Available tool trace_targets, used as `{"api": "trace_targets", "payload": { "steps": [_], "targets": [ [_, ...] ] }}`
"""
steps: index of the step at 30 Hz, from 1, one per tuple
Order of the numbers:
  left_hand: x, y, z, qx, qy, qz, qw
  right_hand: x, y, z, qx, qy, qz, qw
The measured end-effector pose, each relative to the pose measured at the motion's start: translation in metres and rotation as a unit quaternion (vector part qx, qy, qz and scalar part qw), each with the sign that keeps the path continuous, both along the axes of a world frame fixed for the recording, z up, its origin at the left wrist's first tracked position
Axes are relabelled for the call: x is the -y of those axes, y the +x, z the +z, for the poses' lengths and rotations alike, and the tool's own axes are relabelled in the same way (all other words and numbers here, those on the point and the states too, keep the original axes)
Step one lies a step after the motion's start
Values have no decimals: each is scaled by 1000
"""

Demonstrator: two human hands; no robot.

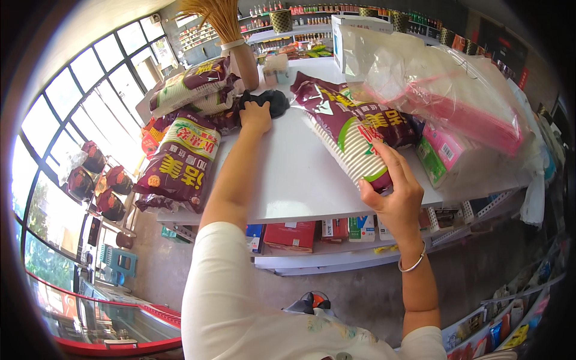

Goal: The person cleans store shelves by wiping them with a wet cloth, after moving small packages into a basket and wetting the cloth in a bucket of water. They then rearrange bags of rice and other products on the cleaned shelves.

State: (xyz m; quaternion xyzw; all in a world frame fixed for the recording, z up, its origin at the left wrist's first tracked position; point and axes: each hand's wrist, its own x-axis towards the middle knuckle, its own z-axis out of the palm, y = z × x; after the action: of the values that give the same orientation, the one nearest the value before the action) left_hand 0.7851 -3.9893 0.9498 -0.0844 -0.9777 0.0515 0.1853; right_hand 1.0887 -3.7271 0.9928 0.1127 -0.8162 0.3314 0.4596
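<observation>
My right hand (398,193) pinches the near end of a maroon plastic pack of paper cups (346,130), its ribbed cup stack showing through a clear window. That pack slants across the white tabletop (283,171) and overlaps another maroon pack (391,123) behind it. Farther off on the left, my left hand (255,117) presses down with curled fingers on a bunched black cloth (274,102); its fingertips are partly hidden. Beside that hand lie more cup packs, one pack (180,157) near the left edge and another pack (193,85) stacked behind.
A vase (243,67) of dried stalks stands at the back left. Clear plastic bags with pink edging (463,108) lie on the right, by a pink-and-green box (438,153). Boxed goods (288,236) fill a shelf below the tabletop. A red-rimmed glass case (112,319) stands lower left.
</observation>
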Motion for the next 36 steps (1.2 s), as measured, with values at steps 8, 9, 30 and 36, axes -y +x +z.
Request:
{"api": "trace_targets", "payload": {
  "steps": [8,9,30,36],
  "targets": [
    [31,131,31,92,-13,9,996,12,-9,0,39,-38,60,997],
    [33,165,37,88,-28,-9,996,10,-10,1,42,-39,65,996],
    [94,364,134,-189,174,-25,966,-32,-3,-13,-10,-222,150,963],
    [17,185,159,-198,46,2,979,-20,0,-30,-52,-271,119,954]
  ]
}}
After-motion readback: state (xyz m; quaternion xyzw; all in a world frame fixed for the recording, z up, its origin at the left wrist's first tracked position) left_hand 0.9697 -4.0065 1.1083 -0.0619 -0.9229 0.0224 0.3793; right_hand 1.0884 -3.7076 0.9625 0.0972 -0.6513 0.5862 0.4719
